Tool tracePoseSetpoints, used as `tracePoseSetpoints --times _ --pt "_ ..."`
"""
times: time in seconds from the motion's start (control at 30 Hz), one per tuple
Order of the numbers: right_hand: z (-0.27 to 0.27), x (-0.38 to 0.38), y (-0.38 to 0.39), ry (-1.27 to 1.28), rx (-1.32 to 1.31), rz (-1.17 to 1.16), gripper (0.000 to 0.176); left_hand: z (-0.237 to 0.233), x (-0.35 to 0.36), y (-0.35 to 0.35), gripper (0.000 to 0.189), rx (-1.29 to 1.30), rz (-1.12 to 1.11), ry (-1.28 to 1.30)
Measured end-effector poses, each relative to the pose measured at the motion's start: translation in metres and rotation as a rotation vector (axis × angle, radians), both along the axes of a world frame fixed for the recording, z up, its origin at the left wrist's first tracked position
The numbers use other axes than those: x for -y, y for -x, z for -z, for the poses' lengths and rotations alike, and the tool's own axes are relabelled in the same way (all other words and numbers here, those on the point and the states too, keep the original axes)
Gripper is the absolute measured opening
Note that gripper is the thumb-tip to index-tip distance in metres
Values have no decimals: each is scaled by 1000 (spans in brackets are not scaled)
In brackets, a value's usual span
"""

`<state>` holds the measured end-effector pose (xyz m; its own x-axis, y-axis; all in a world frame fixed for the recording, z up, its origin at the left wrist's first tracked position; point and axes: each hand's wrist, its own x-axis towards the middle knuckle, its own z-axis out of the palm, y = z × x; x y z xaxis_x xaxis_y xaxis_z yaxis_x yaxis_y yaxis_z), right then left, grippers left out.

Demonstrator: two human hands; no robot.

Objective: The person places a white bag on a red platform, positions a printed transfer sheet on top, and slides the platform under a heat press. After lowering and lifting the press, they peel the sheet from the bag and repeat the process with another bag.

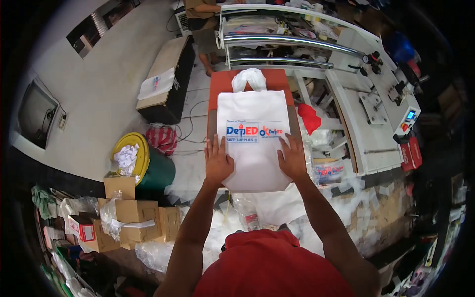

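Note:
A white bag (255, 166) with blue and red print lies flat on a narrow table with a reddish-brown top (277, 79). Its white handles (249, 78) point away from me at the far end. My left hand (216, 161) rests on the bag's left edge, fingers spread. On the right edge lies my right hand (293, 156), its fingers also apart. Between the two hands is the lower, unprinted part of the bag, with the print just beyond my fingertips. Neither hand grips anything.
A machine with metal rollers (297, 42) and a control box (408, 119) stands ahead and right. On the left are a green bin with yellow rim (147, 154), cardboard boxes (138, 218) and a bench (163, 94). Another person (204, 37) stands at the back.

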<state>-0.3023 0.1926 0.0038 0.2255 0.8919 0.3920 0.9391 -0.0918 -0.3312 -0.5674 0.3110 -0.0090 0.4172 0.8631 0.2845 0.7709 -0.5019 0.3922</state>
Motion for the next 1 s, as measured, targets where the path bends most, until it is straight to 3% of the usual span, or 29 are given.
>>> tracePoseSetpoints --times 0.13,0.37,0.43,1.0 --pt "10 -3 -2 107 66 -26 42 6 -2 1 66 -129 132 -43" --pt "15 -3 -2 115 24 -11 42 6 3 2 64 -71 127 -25" --pt "16 -3 -2 102 42 -6 43 5 4 0 64 74 100 -76" --pt "16 0 -1 67 41 -6 41 16 0 -1 66 -64 116 -75"
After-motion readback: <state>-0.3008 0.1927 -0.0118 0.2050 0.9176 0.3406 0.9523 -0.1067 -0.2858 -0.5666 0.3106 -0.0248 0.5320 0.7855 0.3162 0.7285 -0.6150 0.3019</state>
